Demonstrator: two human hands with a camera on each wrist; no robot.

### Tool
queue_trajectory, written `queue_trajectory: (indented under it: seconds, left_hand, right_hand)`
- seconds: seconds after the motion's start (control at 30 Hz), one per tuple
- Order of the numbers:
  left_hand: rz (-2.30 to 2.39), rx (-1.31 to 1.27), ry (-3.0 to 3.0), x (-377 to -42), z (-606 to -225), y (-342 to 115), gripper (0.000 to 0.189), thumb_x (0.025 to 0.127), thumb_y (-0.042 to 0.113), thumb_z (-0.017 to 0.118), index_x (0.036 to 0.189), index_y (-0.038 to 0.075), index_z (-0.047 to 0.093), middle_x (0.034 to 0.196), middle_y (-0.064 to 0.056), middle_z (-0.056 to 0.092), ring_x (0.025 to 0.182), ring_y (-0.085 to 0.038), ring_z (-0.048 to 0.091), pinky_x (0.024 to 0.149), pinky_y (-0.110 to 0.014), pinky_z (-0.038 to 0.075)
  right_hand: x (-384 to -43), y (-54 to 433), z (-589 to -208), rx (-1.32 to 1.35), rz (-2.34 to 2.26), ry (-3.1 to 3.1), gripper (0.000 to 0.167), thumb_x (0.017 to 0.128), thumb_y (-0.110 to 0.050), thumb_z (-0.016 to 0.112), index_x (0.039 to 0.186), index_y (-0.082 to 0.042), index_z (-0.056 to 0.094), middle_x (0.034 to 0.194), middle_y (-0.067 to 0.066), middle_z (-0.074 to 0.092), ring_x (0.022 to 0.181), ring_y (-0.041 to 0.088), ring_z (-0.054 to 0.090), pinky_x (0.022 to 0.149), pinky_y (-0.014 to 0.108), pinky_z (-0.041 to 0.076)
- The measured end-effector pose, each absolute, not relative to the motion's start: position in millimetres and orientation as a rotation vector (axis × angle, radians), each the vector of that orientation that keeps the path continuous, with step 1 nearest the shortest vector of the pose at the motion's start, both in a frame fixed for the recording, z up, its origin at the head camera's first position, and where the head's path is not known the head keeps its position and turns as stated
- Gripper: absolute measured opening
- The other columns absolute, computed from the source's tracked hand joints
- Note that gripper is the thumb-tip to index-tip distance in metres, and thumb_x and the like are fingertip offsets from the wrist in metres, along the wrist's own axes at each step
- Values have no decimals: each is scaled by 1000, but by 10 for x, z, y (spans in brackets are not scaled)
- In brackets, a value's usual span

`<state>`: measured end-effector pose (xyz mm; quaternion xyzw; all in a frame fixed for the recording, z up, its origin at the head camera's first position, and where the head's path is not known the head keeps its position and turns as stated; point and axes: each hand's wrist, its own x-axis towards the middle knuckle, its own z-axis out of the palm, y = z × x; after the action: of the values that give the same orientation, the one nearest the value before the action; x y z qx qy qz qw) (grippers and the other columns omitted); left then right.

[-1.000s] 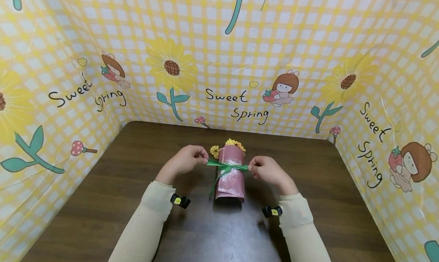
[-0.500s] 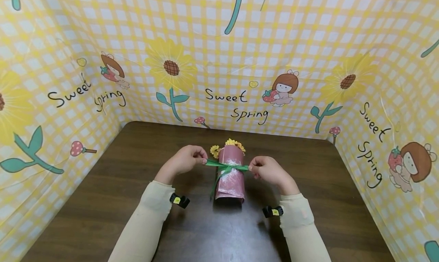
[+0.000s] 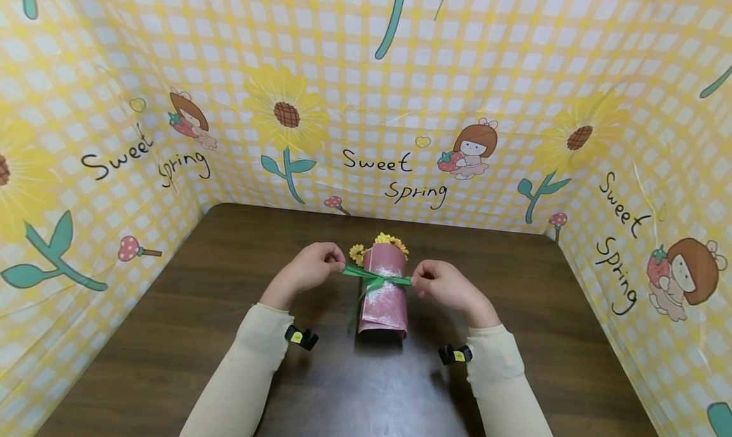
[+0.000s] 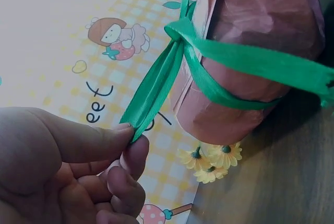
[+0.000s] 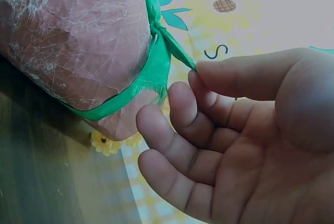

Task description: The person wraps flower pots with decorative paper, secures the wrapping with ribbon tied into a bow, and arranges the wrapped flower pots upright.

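Note:
A bouquet wrapped in pink paper (image 3: 384,310) lies on the table, its yellow flowers (image 3: 390,239) poking out at the far end. Green ribbon (image 3: 374,281) circles the wrap and is knotted on top. Between thumb and index finger, my left hand (image 3: 309,268) pinches a folded ribbon loop (image 4: 151,93) drawn out to the left. On the other side my right hand (image 3: 447,284) pinches a shorter piece of ribbon (image 5: 180,51) near the knot, its other fingers loosely bent. A loose ribbon tail (image 4: 250,62) trails over the paper, and a frayed end (image 5: 156,80) shows in the right wrist view.
Dark brown wooden table (image 3: 229,246) lies under the bouquet. Yellow checked cloth (image 3: 366,94) printed with flowers and words rises at the back and both sides. Each wrist wears a black camera mount (image 3: 301,337).
My right hand has shifted slightly left, closer to the wrap, and the ribbon stretch on that side looks shorter. The left hand stays nearly in place; the bouquet has barely moved.

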<state>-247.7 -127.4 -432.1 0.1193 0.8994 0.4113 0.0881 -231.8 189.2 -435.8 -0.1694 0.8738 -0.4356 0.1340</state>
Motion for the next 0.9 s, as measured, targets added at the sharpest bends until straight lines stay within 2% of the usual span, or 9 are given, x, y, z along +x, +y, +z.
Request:
queue_trajectory:
  seconds: [0.1,0.33,0.57,0.67,0.8,0.9]
  left_hand:
    - [1234,350,2684,-2470,-4308,-1260,7,101,13,64,95,10,66,91,-14,64,77,-20,53,67,-33,44]
    - [1297,380,2679,-2487,-4325,-1233,8,102,17,63,98,11,65,88,-6,61,78,-21,53,69,-34,44]
    - [1395,400,2630,-2502,-4348,-1213,9,104,18,60,103,10,63,88,-11,63,75,-21,53,67,-34,44]
    - [1439,387,2605,-2505,-4368,-1202,9,105,18,58,104,10,61,88,-16,65,76,-28,56,66,-33,44]
    - [1487,355,2570,-2517,-4414,-1192,10,106,17,56,106,8,60,94,-24,65,85,-42,60,65,-33,43]
    - [1496,310,2560,-2532,-4457,-1189,13,107,20,55,107,8,60,96,-25,65,92,-47,60,66,-33,43]
  right_hand:
    - [-2319,1879,-4343,-500,-1259,2569,12,100,-18,64,90,-11,66,85,5,64,76,20,57,69,34,48]
    - [-2344,1874,-4347,-529,-1283,2632,9,100,-20,65,94,-13,67,90,2,65,83,20,58,75,35,49]
    - [-2355,1856,-4355,-517,-1335,2660,10,100,-21,66,97,-12,68,92,3,66,84,19,57,75,35,48]
    - [-2367,1842,-4372,-494,-1347,2676,10,100,-21,66,97,-12,68,91,3,67,83,19,58,75,34,49]
    - [-2379,1835,-4406,-459,-1366,2685,11,100,-20,66,97,-11,69,90,3,69,83,18,61,76,34,51]
    - [-2387,1841,-4436,-425,-1372,2690,11,100,-21,66,98,-10,70,90,3,70,83,17,62,76,33,52]
